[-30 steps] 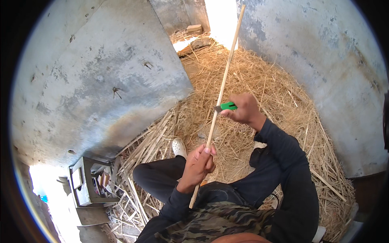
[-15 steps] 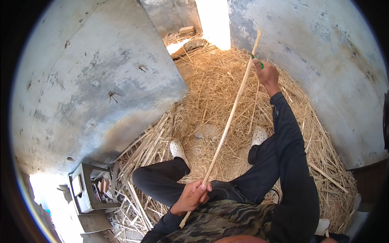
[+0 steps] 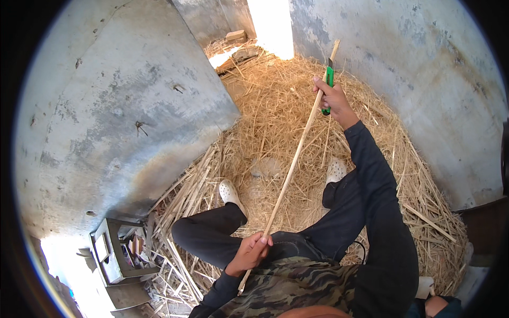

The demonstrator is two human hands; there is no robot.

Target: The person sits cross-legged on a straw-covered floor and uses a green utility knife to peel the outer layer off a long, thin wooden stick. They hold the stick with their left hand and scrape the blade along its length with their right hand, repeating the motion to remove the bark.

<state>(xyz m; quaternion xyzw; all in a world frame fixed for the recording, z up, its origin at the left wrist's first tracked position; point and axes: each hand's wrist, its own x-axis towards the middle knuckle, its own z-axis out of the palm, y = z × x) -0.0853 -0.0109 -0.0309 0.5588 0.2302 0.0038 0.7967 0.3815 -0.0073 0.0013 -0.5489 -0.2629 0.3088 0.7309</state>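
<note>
A long, thin, pale wooden strip (image 3: 292, 168) slants from my lap up to the far right. My left hand (image 3: 249, 253) is closed around its lower part, with a short end sticking out below the fist. Near the strip's far end, my right hand (image 3: 336, 102) grips a green utility knife (image 3: 330, 77). The knife's dark blade points away from me, close beside the strip; whether it touches the wood I cannot tell. Thumb and fingertips of that hand also reach the strip.
Straw-like shavings (image 3: 281, 111) cover the floor between my legs. Split strips lie piled at left (image 3: 183, 193) and right. Grey walls (image 3: 132, 100) stand on both sides. A small frame-like box (image 3: 114, 249) sits at lower left. At lower right, part of another person (image 3: 436, 306) shows.
My right hand has shifted slightly left and turned, so the green knife now shows lengthwise along the strip. The left hand still holds the lower end. The whole view has tilted a little.
</note>
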